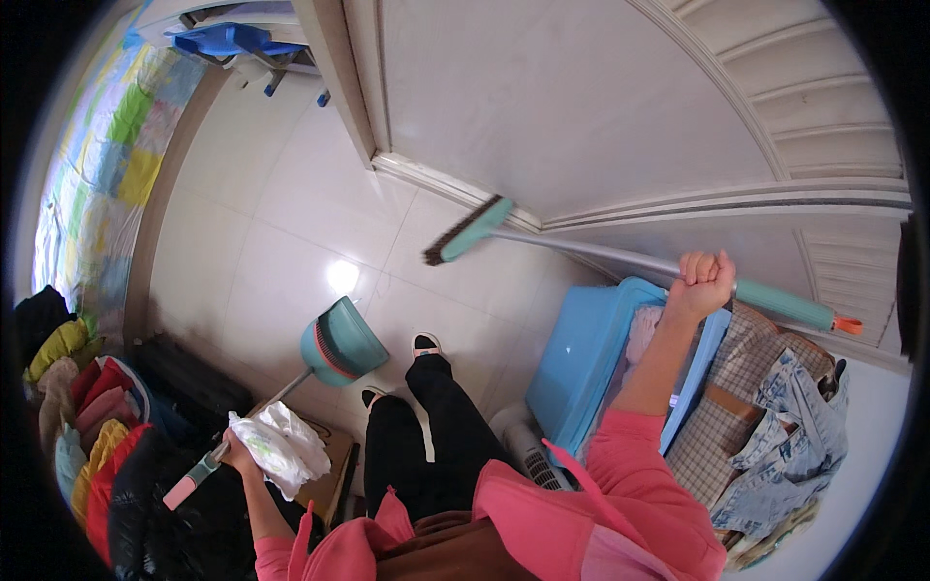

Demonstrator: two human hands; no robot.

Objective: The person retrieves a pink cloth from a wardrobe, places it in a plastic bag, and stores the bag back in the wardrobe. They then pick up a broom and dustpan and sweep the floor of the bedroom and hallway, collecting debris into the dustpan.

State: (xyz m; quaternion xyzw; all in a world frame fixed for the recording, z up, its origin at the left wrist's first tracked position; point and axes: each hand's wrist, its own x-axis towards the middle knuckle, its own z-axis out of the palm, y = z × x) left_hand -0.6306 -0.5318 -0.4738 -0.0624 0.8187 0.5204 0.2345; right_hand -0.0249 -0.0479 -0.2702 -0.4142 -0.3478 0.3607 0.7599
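Note:
My right hand [703, 282] grips the metal pole of a green broom [474, 231] near its green handle end. The dark bristles are blurred over the tiled floor, beside the base of the pale cabinet panel. My left hand [238, 456] is closed around the pole of a long-handled green dustpan [347, 341], whose handle end is pink. The pan stands on the floor left of my feet. A crumpled white plastic bag [285, 444] hangs at my left hand and partly hides it.
A blue storage box [574, 348] stands at right, beside a checked bag [719, 399] and denim clothes [788, 436]. Piled clothes [109, 457] and a cardboard box [338, 450] lie at lower left. A patterned curtain [116, 160] hangs at left; a blue plastic seat [232, 40] is at the top.

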